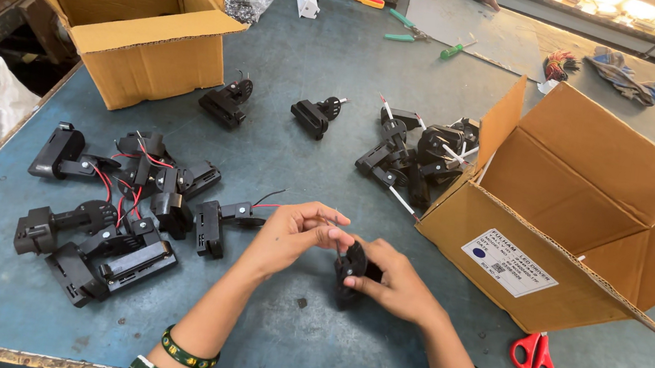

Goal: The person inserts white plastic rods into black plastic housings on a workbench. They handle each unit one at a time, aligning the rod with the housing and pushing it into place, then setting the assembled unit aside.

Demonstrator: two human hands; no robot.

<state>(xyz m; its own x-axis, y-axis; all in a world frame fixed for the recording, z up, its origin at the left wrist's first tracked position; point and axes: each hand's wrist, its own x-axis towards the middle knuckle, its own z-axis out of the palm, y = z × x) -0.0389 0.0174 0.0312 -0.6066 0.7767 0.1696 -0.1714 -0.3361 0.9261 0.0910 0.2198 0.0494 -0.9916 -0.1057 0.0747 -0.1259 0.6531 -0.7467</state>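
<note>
Right hand (398, 287) grips a black fitting (350, 270) just above the near tabletop (334, 127), steadying it, it seems, so the left hand (293, 233) can pinch its thin wires (336, 228) at the top. The fitting sits between both hands, touching each. A pile of like parts (106, 212) lies left, an open box (578, 221) right, red scissors (535, 357) near it.
</note>
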